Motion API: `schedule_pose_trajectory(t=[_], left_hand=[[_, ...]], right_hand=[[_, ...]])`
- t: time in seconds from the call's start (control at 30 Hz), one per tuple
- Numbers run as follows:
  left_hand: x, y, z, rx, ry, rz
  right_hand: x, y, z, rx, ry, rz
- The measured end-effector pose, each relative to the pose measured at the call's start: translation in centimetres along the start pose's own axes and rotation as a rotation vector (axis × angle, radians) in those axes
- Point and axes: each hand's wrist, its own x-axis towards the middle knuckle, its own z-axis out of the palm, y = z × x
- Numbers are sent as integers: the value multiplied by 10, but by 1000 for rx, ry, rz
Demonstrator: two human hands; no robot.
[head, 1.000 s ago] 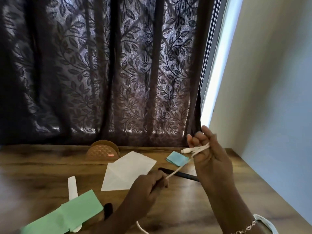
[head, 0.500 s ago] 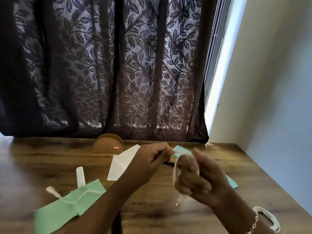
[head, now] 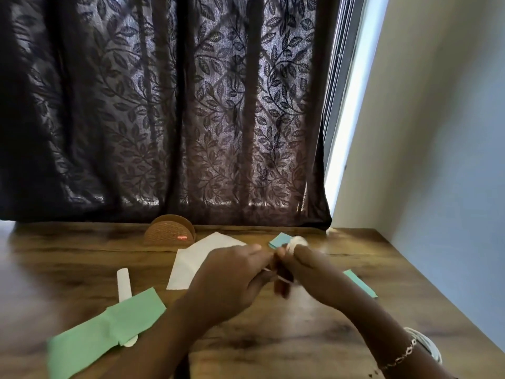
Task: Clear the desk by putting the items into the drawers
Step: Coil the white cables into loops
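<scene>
1. Near edge, right side: 1 white looped object (head: 427, 347) lies by the right wrist. It is partly hidden, so I cannot tell what it is.
2. Near-left corner of the desk (head: 68, 258): 1 green paper (head: 109, 329), folded. It lies over the near end of 1 white stick (head: 124, 281).
3. Mid desk, both hands are raised and meeting.
   - The left hand (head: 232, 280) has its fingers curled, pinching a thin strand of the white cable (head: 297, 240).
   - The right hand (head: 319, 274) is curled round bunched loops of the same cable, with the white bunch showing above its knuckles.
   - Motion blur hides the exact finger placement.
4. The step looks like winding the 1 cable into a bundle for stowing. To do it well:
   - hold the strand taut;
   - make even loops;
   - tuck the free end so the bundle won't spring open in a drawer.
5. Behind the hands: 1 white paper (head: 196, 258), partly covered by the left hand.
6. There are 2 blue slips. 1 blue note (head: 278, 240) sits just beyond the hands, and 1 teal slip (head: 360, 283) lies toward the right edge.
7. Far edge: 1 brown holder (head: 170, 233) stands upright against the curtain (head: 164, 119).
8. No drawers are in view. Every item is on the desk or in hand, so the task looks early.
</scene>
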Motion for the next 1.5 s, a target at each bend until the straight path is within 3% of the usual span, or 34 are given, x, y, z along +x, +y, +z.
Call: schedule_pose_trajectory(t=[0.07,0.13,0.27,0.4,0.5,0.63,0.73,0.83,0.9,0.97,1.03,1.13,1.33,1.5], left_hand=[[1,-7,1,9,-7,62],[2,-12,0,-50,-37,76],[5,-8,5,-419,41,-8],[-1,0,28,-654,156,-180],[-11,7,42,-805,43,-422],[-26,19,44,-863,-196,-545],[-33,26,38,-661,-328,-571],[-34,32,24,-341,-268,-520],[-33,30,15,-174,-209,-381],[-31,22,10,52,-147,-132],[-34,12,15,106,-64,-1],[-41,7,29,32,58,67],[-52,10,37,-17,50,49],[-54,9,41,-114,-25,-18]], right_hand=[[-7,2,-3,-29,-248,90],[-12,5,-7,117,-444,162],[-20,9,6,863,-733,90],[-19,-1,28,1360,-579,-245],[-8,0,21,1502,-269,-342],[1,7,23,1314,41,-368],[2,22,28,819,273,-329],[0,22,29,338,355,-225],[-8,9,25,129,148,-5],[-15,4,23,95,-105,189],[-17,-1,27,178,-279,276],[-17,5,27,429,-389,356],[-13,29,35,695,-819,216],[-13,38,40,845,-956,148]])
